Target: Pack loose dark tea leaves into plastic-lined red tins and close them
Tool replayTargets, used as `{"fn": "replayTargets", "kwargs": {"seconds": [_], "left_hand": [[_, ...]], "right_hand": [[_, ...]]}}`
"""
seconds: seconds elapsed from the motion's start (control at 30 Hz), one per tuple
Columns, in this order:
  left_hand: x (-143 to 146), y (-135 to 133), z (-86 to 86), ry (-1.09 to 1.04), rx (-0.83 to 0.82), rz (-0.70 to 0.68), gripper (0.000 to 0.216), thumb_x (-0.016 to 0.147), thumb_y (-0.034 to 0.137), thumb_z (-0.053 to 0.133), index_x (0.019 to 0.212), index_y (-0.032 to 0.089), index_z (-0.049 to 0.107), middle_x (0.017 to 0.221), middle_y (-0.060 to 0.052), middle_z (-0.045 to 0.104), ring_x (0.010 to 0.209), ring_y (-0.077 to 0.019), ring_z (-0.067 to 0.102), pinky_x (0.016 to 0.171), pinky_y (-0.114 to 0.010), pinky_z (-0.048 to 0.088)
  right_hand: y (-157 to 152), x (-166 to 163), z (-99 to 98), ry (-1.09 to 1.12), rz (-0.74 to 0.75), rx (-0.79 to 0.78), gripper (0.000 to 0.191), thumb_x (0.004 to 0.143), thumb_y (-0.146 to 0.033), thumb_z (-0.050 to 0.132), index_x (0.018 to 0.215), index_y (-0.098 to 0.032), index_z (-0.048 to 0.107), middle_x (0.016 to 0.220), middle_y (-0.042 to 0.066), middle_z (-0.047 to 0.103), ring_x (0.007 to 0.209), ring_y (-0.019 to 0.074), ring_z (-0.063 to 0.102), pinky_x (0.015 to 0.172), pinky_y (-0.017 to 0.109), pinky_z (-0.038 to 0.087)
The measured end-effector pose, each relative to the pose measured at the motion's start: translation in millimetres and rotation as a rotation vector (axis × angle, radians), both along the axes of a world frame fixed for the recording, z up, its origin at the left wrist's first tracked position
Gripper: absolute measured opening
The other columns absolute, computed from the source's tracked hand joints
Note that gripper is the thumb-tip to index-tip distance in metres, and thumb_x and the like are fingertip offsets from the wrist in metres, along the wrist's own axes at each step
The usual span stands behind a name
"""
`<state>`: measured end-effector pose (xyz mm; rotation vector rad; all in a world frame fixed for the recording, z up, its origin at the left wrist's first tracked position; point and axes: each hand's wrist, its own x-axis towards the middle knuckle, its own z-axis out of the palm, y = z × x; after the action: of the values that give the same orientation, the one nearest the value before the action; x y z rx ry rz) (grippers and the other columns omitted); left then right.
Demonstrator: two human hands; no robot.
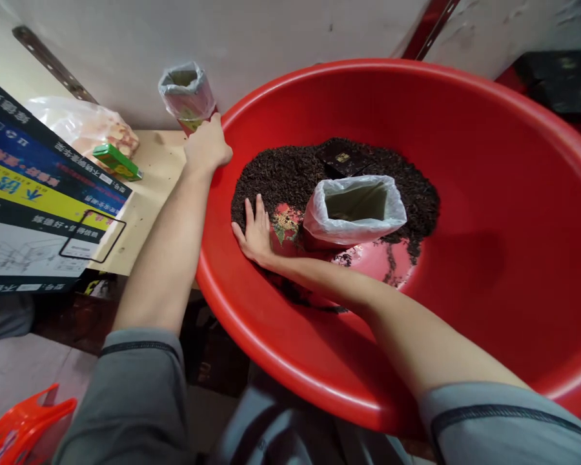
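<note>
1. Right hand (255, 227): open, fingers spread, palm flat on the edge of the loose dark tea leaves (290, 174) inside the red plastic basin (489, 194).
2. Just beside it, a bag-lined red tin (356, 213) lies tilted on the leaves (mouth open).
3. Left hand (207, 147) curled over the basin rim; what it grips, I cannot tell.
4. Beyond: a second lined tin (188, 95) on the table (159, 168), with a green box (116, 161).

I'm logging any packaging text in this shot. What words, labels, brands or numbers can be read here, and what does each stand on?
Nothing can be quoted with certainty.
Printed carton: large characters in blue, yellow and white bands, seen upside down, not legible.
Green box: print too small to read.
Red tin by the right hand: gold emblem, no readable text.
Dark packet on the tea leaves: small gold mark, blurred.
</note>
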<state>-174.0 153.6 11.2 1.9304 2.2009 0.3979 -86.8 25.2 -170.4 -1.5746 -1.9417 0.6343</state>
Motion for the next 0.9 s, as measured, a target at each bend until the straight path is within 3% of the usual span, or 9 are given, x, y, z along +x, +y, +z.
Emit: {"fn": "replayTargets", "kwargs": {"seconds": [0.17, 0.3, 0.43, 0.73, 0.9], "left_hand": [[5.1, -4.5, 5.5, 0.007, 0.002, 0.021, 0.102, 0.07, 0.079, 0.071, 0.152, 0.02, 0.051, 0.131, -0.005, 0.077, 0.157, -0.0289, 0.039, 0.124, -0.046, 0.03], [7.0, -4.2, 5.5, 0.034, 0.035, 0.036, 0.09, 0.074, 0.055, 0.083, 0.152, 0.019, 0.054, 0.145, -0.014, 0.068, 0.15, -0.0418, 0.047, 0.123, -0.056, 0.035], [5.6, -1.4, 3.2, 0.089, 0.018, 0.043, 0.087, 0.08, 0.042, 0.08, 0.157, 0.017, 0.047, 0.154, -0.017, 0.06, 0.146, -0.0413, 0.05, 0.122, -0.058, 0.036], [2.3, -2.4, -1.5, 0.142, 0.049, -0.008, 0.082, 0.08, 0.032, 0.08, 0.155, 0.024, 0.048, 0.15, -0.018, 0.059, 0.144, -0.0462, 0.05, 0.121, -0.061, 0.039], [5.0, -8.5, 3.3, 0.196, 0.044, -0.01, 0.08, 0.083, 0.021, 0.074, 0.158, 0.019, 0.046, 0.151, -0.021, 0.059, 0.145, -0.0446, 0.05, 0.123, -0.059, 0.036]], "right_hand": [[-4.9, 0.4, 4.5, 0.095, -0.022, 0.017, 0.059, 0.109, -0.04, 0.041, 0.163, -0.017, 0.042, 0.171, 0.019, 0.034, 0.155, 0.03, 0.037, 0.127, 0.049, 0.031], [-16.5, 3.9, 8.3, 0.096, 0.021, 0.008, 0.05, 0.109, -0.039, 0.045, 0.153, -0.017, 0.056, 0.156, 0.018, 0.051, 0.14, 0.0291, 0.049, 0.122, 0.044, 0.036], [-12.1, 5.8, 9.0, 0.077, 0.057, 0.042, 0.045, 0.109, -0.04, 0.046, 0.142, -0.014, 0.064, 0.145, 0.018, 0.059, 0.131, 0.029, 0.052, 0.116, 0.041, 0.04], [26.2, 17.3, 11.4, -0.005, 0.225, 0.14, 0.043, 0.113, -0.036, 0.038, 0.132, -0.01, 0.066, 0.129, 0.018, 0.067, 0.126, 0.025, 0.057, 0.109, 0.032, 0.041], [25.0, 16.8, 26.6, -0.016, 0.175, 0.084, 0.041, 0.113, -0.033, 0.035, 0.128, -0.011, 0.067, 0.129, 0.015, 0.069, 0.12, 0.0235, 0.064, 0.102, 0.03, 0.045]]}}
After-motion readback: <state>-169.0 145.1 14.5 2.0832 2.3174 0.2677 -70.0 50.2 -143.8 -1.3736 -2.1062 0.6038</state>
